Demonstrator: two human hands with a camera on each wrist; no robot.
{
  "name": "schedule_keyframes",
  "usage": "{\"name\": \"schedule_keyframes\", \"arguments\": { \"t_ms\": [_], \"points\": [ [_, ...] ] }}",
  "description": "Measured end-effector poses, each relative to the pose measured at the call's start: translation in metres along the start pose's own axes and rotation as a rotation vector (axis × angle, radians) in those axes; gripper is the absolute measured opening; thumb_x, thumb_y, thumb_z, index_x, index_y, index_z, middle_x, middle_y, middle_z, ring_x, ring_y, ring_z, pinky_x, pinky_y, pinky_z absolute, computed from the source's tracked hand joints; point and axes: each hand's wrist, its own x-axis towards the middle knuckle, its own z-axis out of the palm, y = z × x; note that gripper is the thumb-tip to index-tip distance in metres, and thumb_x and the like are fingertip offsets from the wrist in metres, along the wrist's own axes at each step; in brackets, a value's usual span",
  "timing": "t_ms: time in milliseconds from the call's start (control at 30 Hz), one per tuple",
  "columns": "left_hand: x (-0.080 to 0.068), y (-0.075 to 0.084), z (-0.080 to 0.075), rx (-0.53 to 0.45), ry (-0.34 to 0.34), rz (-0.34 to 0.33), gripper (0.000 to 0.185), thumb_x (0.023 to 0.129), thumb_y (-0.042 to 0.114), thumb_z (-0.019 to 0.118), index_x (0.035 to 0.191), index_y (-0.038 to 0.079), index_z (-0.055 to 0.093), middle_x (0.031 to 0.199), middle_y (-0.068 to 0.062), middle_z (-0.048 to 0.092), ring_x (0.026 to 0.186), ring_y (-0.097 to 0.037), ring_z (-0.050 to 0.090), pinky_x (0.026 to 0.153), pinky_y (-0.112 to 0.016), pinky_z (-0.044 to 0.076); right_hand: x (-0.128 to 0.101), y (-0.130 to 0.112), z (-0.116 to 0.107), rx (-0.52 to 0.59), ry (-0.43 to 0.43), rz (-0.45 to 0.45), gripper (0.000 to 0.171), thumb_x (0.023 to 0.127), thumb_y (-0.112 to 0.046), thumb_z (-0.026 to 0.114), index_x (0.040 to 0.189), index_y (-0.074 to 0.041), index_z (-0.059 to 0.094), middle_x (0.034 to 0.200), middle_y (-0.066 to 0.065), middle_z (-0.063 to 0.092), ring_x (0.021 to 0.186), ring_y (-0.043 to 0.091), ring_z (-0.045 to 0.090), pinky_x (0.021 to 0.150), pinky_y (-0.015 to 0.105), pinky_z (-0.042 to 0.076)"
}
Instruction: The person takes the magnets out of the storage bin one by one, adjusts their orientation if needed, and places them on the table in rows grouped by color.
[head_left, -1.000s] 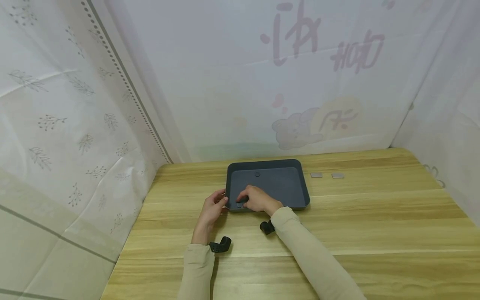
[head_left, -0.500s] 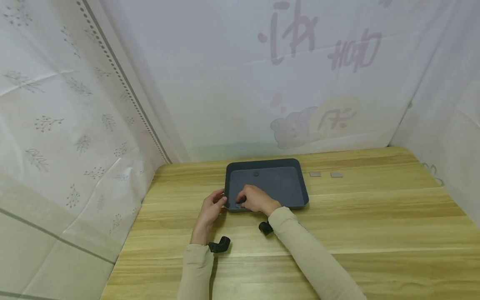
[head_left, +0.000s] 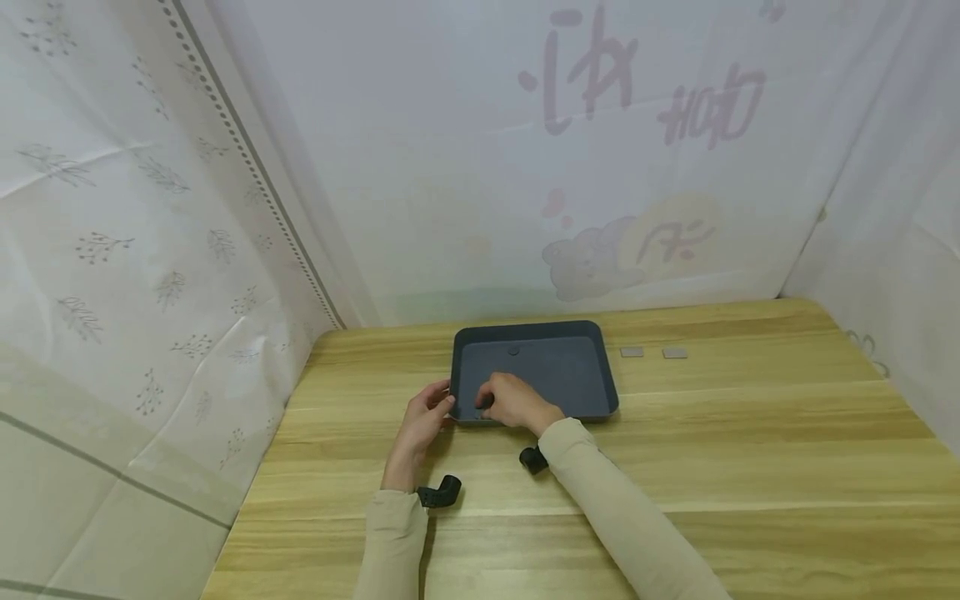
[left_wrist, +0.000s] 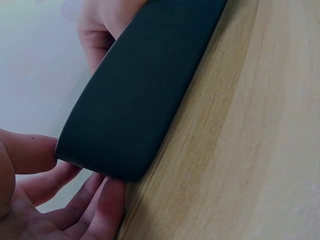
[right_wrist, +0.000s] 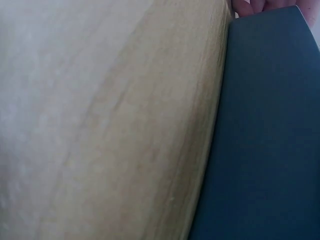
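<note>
Tray (head_left: 570,375), dark grey and shallow, lies flat on the wooden worktop (head_left: 750,450), near the middle and a little toward the far curtain. The left hand (head_left: 423,417) is at the near left corner of the tray: in the left wrist view the thumb lies against the outer wall and the fingers (left_wrist: 107,200) touch the rounded corner from below, so the hand holds this corner lightly. The right hand (head_left: 513,400) reaches over the near rim into the tray, with its fingers curled down close to a small dark round piece (head_left: 480,412) on the tray floor; whether it pinches this piece I cannot tell, because the fingers hide it. A second small round piece (head_left: 513,351) lies inside the tray near the far wall. Two small grey square plates (head_left: 654,352) lie on the worktop just to the right of the tray, side by side and apart from each other.
</note>
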Motion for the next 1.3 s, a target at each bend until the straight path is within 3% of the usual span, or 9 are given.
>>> {"name": "schedule_keyframes", "arguments": {
  "t_ms": [400,600,733,900,1167,1300],
  "points": [
    [-0.002,-0.001,0.002,-0.002,-0.007,0.006,0.042,0.099,0.004,0.05,0.139,-0.005,0.045,0.13,-0.031,0.051,0.112,-0.037,0.054,0.08,-0.039,0.054,-0.006,0.004,0.002,0.008,0.044,0.035,0.015,0.085,-0.025,0.075,0.097,-0.017,0.071,0.099,0.0,0.063,0.087,0.014,0.059,0.076,0.03,0.052],
    [-0.002,-0.006,0.001,-0.014,-0.003,0.043,0.04,0.098,0.007,0.053,0.136,-0.004,0.05,0.125,-0.028,0.056,0.103,-0.028,0.059,0.075,-0.032,0.055,-0.008,0.007,0.003,0.053,0.087,0.029,0.015,0.085,-0.025,0.073,0.097,-0.017,0.07,0.096,-0.003,0.066,0.085,0.011,0.06,0.076,0.029,0.052],
    [-0.005,-0.006,0.0,-0.024,-0.009,0.093,0.04,0.097,0.009,0.055,0.134,-0.005,0.051,0.12,-0.026,0.058,0.096,-0.022,0.06,0.072,-0.029,0.055,-0.009,0.01,0.004,0.202,0.102,0.034,0.014,0.086,-0.019,0.071,0.098,-0.013,0.068,0.091,-0.002,0.068,0.078,0.009,0.062,0.071,0.026,0.053],
    [-0.004,-0.005,0.002,-0.005,0.001,0.028,0.041,0.097,0.006,0.052,0.137,-0.003,0.049,0.128,-0.029,0.055,0.106,-0.031,0.058,0.077,-0.033,0.055,-0.011,0.015,0.002,0.441,0.156,0.07,0.014,0.086,-0.013,0.07,0.099,-0.009,0.068,0.09,0.004,0.069,0.079,0.013,0.063,0.069,0.028,0.054],
    [-0.005,-0.001,0.001,-0.004,-0.008,0.013,0.043,0.099,0.004,0.051,0.139,-0.006,0.045,0.132,-0.032,0.051,0.112,-0.038,0.055,0.078,-0.037,0.054,-0.013,0.018,-0.004,0.65,0.205,0.125,0.02,0.086,-0.01,0.069,0.107,-0.007,0.067,0.09,0.008,0.07,0.079,0.014,0.065,0.071,0.03,0.056],
    [-0.004,0.0,-0.001,-0.002,0.003,0.012,0.041,0.098,0.003,0.051,0.138,-0.007,0.046,0.13,-0.031,0.053,0.107,-0.034,0.057,0.075,-0.032,0.053,-0.017,0.023,-0.011,0.659,0.206,0.092,0.027,0.088,-0.01,0.067,0.114,-0.003,0.066,0.092,0.009,0.071,0.078,0.017,0.067,0.072,0.031,0.057]
  ]
}}
